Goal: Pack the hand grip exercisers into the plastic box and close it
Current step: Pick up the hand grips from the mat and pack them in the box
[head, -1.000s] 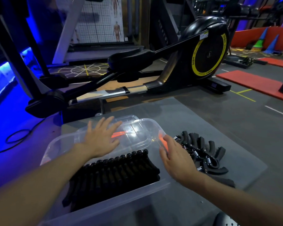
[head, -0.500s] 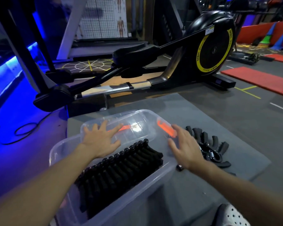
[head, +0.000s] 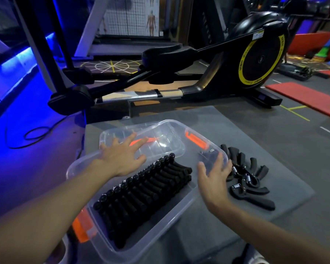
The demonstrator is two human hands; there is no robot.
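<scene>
A clear plastic box [head: 179,210] with orange latches stands on a grey mat [head: 236,130]. Inside it lies a tight row of black hand grip exercisers [head: 141,191]. A clear lid [head: 160,138] lies across the box's far end. My left hand [head: 122,157] rests flat on that lid with fingers spread. My right hand [head: 213,172] hovers with straight fingers at the box's right rim. To the right of the box, a loose pile of black exercisers [head: 251,180] with metal springs lies on the mat.
A black and yellow elliptical trainer [head: 198,73] stands just beyond the mat. A cable [head: 32,134] loops on the blue-lit floor at left. Red mats [head: 303,96] lie at the far right. A white perforated shoe [head: 259,260] shows at the bottom edge.
The view has shifted and the box now sits more to the centre. My right hand has moved from the lid's right end back along the box's right rim. My left hand stays on the lid.
</scene>
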